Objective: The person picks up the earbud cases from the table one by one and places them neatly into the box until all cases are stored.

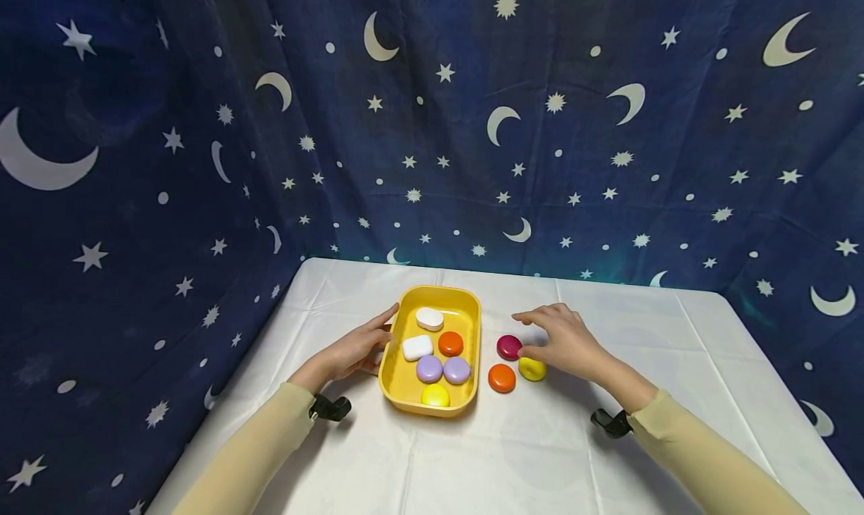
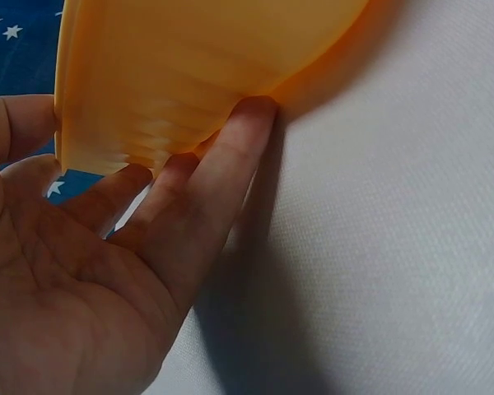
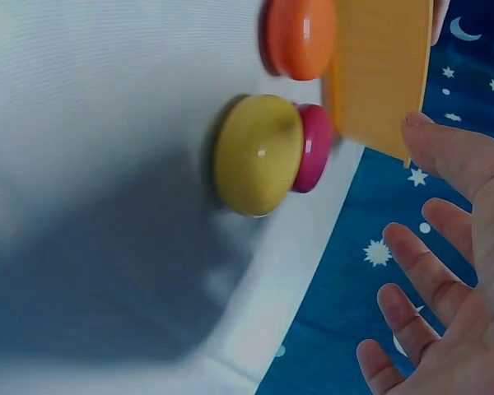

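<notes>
My left hand [image 1: 354, 350] rests its fingers against the outer left side of a yellow tray [image 1: 394, 365]; in the left wrist view the fingers [image 2: 243, 144] are spread along its wall and rim. Inside the tray lie two white pieces [image 1: 430, 319], an orange one [image 1: 451, 343], two lilac ones [image 1: 429, 369] and a yellow one [image 1: 435, 395], all smooth and rounded. Right of it my right hand [image 1: 563, 342] hovers with spread fingers, holding nothing. Below it are a magenta disc [image 1: 509, 348] and a yellow disc [image 3: 258, 155], with an orange disc [image 1: 502, 378] nearby.
A white cloth [image 1: 526, 462] covers the table, with a few creases. Dark blue curtains [image 1: 459, 125] printed with moons and stars hang behind and at the sides. Each wrist wears a black camera mount [image 1: 329, 408].
</notes>
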Demonstrator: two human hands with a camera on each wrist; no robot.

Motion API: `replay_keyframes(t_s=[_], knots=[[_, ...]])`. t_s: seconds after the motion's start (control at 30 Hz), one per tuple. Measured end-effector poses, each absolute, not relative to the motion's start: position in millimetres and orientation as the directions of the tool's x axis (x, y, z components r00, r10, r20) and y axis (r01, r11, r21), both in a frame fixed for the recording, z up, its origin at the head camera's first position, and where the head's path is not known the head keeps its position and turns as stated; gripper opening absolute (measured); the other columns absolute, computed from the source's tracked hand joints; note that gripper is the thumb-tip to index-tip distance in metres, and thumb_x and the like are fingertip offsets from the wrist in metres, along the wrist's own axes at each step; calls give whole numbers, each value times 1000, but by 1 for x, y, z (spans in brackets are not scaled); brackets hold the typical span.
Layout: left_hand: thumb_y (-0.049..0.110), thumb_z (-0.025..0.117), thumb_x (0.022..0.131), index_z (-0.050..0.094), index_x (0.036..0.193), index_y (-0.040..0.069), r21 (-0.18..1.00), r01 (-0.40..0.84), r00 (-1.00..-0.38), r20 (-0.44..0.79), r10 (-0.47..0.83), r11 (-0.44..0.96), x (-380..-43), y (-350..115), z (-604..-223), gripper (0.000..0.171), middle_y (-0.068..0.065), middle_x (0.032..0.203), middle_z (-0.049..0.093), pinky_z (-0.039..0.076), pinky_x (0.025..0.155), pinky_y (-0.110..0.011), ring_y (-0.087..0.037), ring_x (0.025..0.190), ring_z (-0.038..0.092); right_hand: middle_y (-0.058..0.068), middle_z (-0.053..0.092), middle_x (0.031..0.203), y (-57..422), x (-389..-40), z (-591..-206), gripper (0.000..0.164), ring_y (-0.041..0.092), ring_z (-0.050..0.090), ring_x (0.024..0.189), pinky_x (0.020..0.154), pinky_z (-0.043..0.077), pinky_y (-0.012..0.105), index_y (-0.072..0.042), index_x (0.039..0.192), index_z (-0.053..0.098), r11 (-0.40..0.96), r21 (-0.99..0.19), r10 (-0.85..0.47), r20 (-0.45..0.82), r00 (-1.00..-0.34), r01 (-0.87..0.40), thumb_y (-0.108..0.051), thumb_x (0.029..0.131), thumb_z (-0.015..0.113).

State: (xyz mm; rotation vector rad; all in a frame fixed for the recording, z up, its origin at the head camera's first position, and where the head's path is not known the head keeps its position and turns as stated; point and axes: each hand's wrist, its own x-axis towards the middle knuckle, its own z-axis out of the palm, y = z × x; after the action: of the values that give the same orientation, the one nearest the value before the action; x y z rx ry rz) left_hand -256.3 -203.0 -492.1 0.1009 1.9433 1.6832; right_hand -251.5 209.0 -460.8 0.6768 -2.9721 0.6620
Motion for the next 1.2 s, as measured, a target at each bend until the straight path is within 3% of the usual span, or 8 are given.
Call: replay_keyframes(t_s=[0.77,1.2], knots=[[22,47,106,18,163,43,937,-282,-834,-346,430,208,-257,-204,-493,68,-18,166,22,61,81,-47,-30,114,64,0,68,116,230,-233,-490,67,32,48,118,99,38,59,-21,133,69,859,-361,-375,41,-926,-364,-41,73,91],[20,46,106,19,164,42,936,-288,-840,-349,415,204,-256,-203,-493,67,-18,166,22,61,79,-47,-29,114,63,4,67,121,231,-230,-504,60,31,49,116,99,39,59,-19,126,72,862,-365,-367,33,-930,-353,-41,73,91]])
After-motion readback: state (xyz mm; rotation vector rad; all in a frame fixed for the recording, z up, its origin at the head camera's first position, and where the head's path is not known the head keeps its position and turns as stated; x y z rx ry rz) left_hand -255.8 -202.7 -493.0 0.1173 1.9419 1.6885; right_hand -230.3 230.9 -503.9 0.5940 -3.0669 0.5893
